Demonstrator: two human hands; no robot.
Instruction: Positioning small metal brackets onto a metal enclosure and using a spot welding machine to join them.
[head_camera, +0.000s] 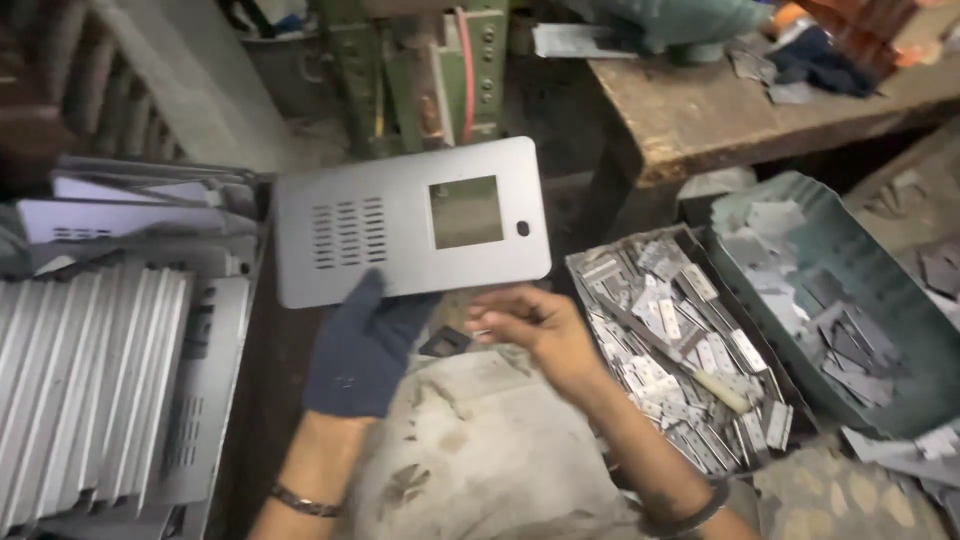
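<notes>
My gloved left hand (362, 345) holds the grey sheet-metal panel (412, 220) by its lower edge, fingers clamped on it, slots just above them. My bare right hand (530, 325) sits just below the panel, fingers narrowly pinched, on what I cannot tell. A tray of small hinges (685, 345) lies right of those fingers.

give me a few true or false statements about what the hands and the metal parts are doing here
1. The left hand wears a dark glove. True.
2. The left hand holds a grey metal panel by its lower edge. True.
3. The panel has no openings. False: it has vent slots, a square window and a small hole.
4. The right hand is gloved. False: it is bare.
5. The tray to the right holds small metal hinges. True.
</notes>
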